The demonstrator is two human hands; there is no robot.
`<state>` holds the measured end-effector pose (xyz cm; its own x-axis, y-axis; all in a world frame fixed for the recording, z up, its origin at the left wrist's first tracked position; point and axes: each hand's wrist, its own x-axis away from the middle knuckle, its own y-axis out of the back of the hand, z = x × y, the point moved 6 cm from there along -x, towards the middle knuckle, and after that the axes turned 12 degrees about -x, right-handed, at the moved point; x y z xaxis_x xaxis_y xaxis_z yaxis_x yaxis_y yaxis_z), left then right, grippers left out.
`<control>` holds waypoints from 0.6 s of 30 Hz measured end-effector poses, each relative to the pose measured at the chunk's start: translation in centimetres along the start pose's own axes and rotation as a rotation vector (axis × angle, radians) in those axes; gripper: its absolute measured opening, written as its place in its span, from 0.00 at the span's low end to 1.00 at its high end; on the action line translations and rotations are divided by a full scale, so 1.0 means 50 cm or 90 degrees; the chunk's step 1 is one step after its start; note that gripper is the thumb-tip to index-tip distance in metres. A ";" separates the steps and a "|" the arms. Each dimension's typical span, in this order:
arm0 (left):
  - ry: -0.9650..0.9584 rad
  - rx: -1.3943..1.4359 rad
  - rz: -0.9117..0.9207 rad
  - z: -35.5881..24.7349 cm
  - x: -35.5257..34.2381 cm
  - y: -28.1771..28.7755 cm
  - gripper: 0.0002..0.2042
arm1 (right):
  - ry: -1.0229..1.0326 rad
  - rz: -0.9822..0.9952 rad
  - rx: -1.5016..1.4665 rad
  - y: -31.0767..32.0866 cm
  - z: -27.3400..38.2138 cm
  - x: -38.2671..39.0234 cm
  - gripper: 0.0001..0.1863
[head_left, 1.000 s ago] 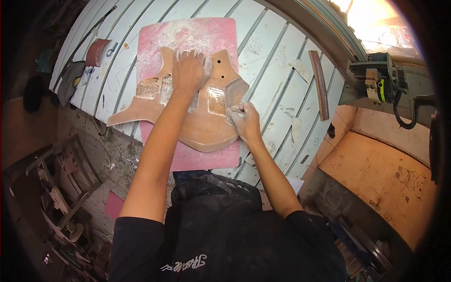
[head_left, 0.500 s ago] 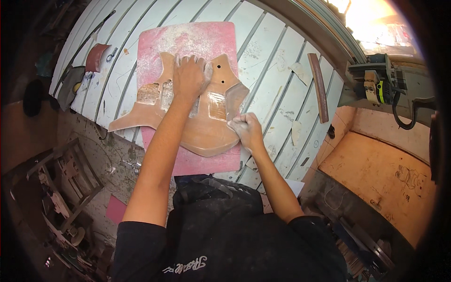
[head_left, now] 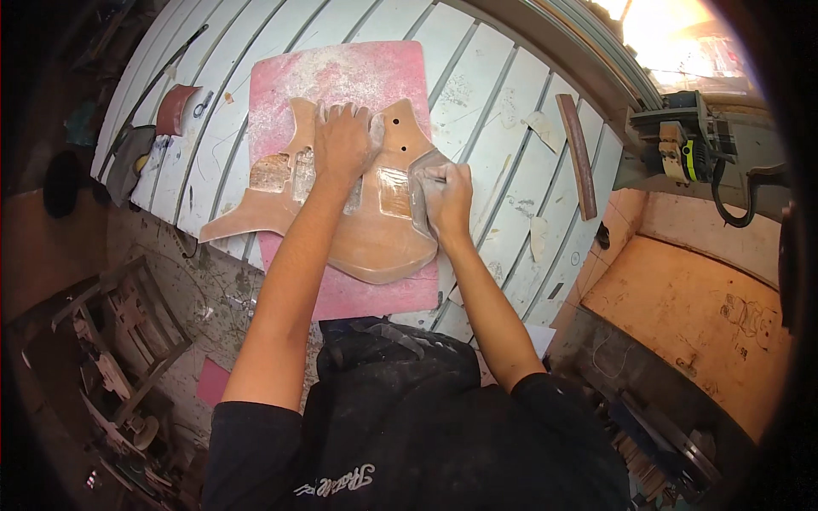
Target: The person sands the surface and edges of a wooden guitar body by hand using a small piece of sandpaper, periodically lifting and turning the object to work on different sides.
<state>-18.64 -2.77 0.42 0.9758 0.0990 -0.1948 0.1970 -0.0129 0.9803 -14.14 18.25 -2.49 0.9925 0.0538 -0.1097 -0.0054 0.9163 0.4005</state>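
Observation:
A wooden electric guitar body [head_left: 375,247] lies flat in front of me, tan, dusty, with several routed cavities and two dark holes in its upper right horn. My left hand [head_left: 348,140] grips the guitar body at its top middle, fingers bent over the edge between the horns. My right hand [head_left: 446,198] is closed against the grey bevel on the right side of the body. What its fingers hold, if anything, is hidden. Beneath the body is a pink board [head_left: 341,72], powdered with pale dust.
A slatted white table [head_left: 486,111] carries the board. On its right lies a long brown strip [head_left: 578,157]; a curved reddish piece [head_left: 175,109] and a grey cloth [head_left: 129,160] sit at the left. A clamp-like machine [head_left: 682,149] stands beyond the right edge, near an orange-brown panel [head_left: 665,298].
My right hand has moved up along the guitar body's right side, from the lower end of the grey bevel to its upper part. My left hand stays in place.

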 end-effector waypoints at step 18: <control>0.001 -0.010 0.033 0.001 -0.006 -0.005 0.21 | 0.005 -0.028 0.056 -0.008 0.013 -0.048 0.08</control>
<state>-18.98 -2.85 0.22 0.9844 0.1005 -0.1443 0.1453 -0.0021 0.9894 -16.45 17.48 -1.79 0.9906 0.0175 -0.1356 0.0492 0.8796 0.4732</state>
